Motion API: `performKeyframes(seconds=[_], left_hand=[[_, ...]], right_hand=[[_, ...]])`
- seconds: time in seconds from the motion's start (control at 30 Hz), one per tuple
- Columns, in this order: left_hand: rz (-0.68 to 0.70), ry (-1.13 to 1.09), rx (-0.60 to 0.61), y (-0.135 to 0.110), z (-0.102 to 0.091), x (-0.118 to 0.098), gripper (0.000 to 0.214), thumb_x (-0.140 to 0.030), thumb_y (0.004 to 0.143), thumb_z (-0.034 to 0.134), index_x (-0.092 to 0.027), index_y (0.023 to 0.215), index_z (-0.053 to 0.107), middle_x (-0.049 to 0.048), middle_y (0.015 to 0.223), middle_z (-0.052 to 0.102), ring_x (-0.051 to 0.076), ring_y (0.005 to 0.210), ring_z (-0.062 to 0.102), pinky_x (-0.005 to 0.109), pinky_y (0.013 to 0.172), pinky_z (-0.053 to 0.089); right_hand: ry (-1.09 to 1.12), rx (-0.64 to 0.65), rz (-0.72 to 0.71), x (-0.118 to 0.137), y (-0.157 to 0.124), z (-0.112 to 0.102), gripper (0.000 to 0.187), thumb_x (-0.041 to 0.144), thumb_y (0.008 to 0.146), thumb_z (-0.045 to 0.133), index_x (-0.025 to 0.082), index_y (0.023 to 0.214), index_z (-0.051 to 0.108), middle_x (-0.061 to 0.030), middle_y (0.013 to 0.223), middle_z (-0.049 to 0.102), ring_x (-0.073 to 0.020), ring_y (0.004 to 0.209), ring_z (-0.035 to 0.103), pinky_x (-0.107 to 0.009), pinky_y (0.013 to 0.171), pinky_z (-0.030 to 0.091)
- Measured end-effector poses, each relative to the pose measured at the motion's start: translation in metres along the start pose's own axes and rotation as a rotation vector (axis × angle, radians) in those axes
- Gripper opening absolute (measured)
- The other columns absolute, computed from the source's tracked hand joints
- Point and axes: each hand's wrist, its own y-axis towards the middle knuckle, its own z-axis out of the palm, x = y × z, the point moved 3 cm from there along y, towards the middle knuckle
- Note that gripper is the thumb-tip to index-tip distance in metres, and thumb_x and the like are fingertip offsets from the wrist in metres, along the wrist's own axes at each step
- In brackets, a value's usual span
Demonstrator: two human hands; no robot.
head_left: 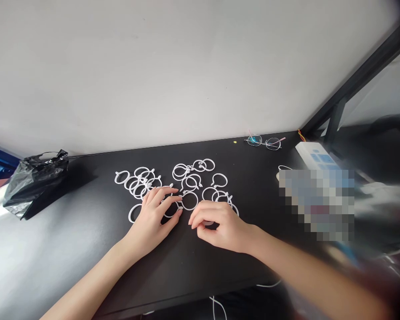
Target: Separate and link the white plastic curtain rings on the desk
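Observation:
Several thin white rings (197, 202) with gaps and small end tabs lie loosely overlapped on the black table (183, 266). My left hand (158, 209) rests over the left part of them, palm down, its fingers stretched and its thumb apart. A ring's tabbed end shows between its index finger and thumb. To the right, my right hand (216, 222) is curled low above the table, fingers together and thumb drawn in near the fingertips. Whatever it may hold is not visible. Part of a white ring shows behind that hand, and others lie just past its knuckles.
A black plastic bag (36, 184) sits at the left. Wire-rimmed glasses (254, 140) lie near the wall at the back. On the right stands a white box-like item (311, 149) with blue markings, beside a pixelated patch. A dark metal frame (336, 115) rises behind it.

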Motion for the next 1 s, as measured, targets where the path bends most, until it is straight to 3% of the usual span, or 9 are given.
performKeyframes(seconds=[0.13, 0.27, 0.37, 0.47, 0.6, 0.73, 0.9, 1.0], left_hand=[[0.042, -0.094, 0.004, 0.001, -0.006, -0.005, 0.02, -0.025, 0.096, 0.05, -0.023, 0.114, 0.057, 0.0091, 0.123, 0.058, 0.027, 0.117, 0.051, 0.048, 0.1, 0.041], [0.095, -0.241, 0.119, 0.0, -0.01, -0.013, 0.023, -0.021, 0.099, 0.039, -0.021, 0.117, 0.054, 0.0089, 0.111, 0.063, 0.021, 0.102, 0.057, 0.038, 0.09, 0.048], [0.136, -0.276, 0.198, -0.002, -0.008, -0.018, 0.021, -0.024, 0.099, 0.042, -0.02, 0.113, 0.057, 0.0079, 0.099, 0.065, 0.02, 0.088, 0.059, 0.035, 0.08, 0.05], [0.149, -0.264, 0.202, -0.002, -0.005, -0.02, 0.02, -0.024, 0.098, 0.043, -0.02, 0.107, 0.06, 0.0069, 0.091, 0.064, 0.018, 0.082, 0.059, 0.034, 0.077, 0.05], [0.093, -0.338, 0.17, -0.001, -0.007, -0.02, 0.018, -0.023, 0.098, 0.044, -0.02, 0.099, 0.062, 0.0043, 0.084, 0.063, 0.016, 0.077, 0.059, 0.03, 0.073, 0.05], [-0.008, -0.486, 0.212, -0.001, -0.008, -0.02, 0.015, -0.025, 0.098, 0.046, -0.021, 0.096, 0.061, 0.0023, 0.088, 0.065, 0.014, 0.078, 0.061, 0.026, 0.072, 0.05], [-0.117, -0.589, 0.22, -0.001, -0.01, -0.018, 0.018, -0.03, 0.098, 0.047, -0.021, 0.095, 0.062, 0.0019, 0.088, 0.066, 0.015, 0.078, 0.062, 0.027, 0.073, 0.051], [-0.149, -0.641, 0.2, -0.001, -0.012, -0.017, 0.019, -0.031, 0.098, 0.046, -0.021, 0.095, 0.062, 0.0021, 0.088, 0.067, 0.015, 0.082, 0.062, 0.028, 0.077, 0.051]], right_hand=[[0.158, -0.031, 0.083, 0.002, 0.004, -0.003, 0.02, 0.0, 0.077, 0.054, 0.017, 0.076, 0.064, -0.0039, 0.084, 0.071, -0.0131, 0.073, 0.065, -0.025, 0.064, 0.053], [0.235, -0.031, 0.152, 0.003, 0.005, -0.005, 0.018, 0.002, 0.078, 0.057, 0.017, 0.076, 0.067, -0.0045, 0.086, 0.072, -0.0141, 0.077, 0.066, -0.027, 0.068, 0.053], [0.278, -0.04, 0.205, 0.001, 0.006, -0.005, 0.018, 0.002, 0.078, 0.058, 0.017, 0.075, 0.067, -0.0047, 0.087, 0.072, -0.0143, 0.078, 0.066, -0.027, 0.067, 0.053], [0.339, -0.057, 0.246, 0.0, 0.006, -0.004, 0.016, 0.004, 0.079, 0.059, 0.017, 0.075, 0.067, -0.0054, 0.09, 0.072, -0.0149, 0.08, 0.067, -0.028, 0.069, 0.055], [0.371, -0.114, 0.255, -0.001, 0.007, -0.004, 0.01, 0.01, 0.081, 0.062, 0.017, 0.078, 0.067, -0.0063, 0.092, 0.071, -0.0153, 0.082, 0.068, -0.03, 0.072, 0.057], [0.356, -0.154, 0.305, -0.002, 0.006, -0.004, 0.006, 0.014, 0.08, 0.066, 0.018, 0.085, 0.068, -0.005, 0.091, 0.071, -0.0149, 0.081, 0.067, -0.031, 0.075, 0.057], [0.406, -0.1, 0.402, -0.004, 0.004, -0.004, 0.024, 0.013, 0.08, 0.066, 0.018, 0.103, 0.062, -0.0028, 0.091, 0.072, -0.0145, 0.081, 0.069, -0.033, 0.083, 0.056], [0.403, -0.054, 0.397, -0.003, 0.004, -0.003, 0.012, 0.014, 0.083, 0.064, 0.017, 0.094, 0.064, -0.0024, 0.088, 0.071, -0.0144, 0.081, 0.069, -0.031, 0.08, 0.056]])
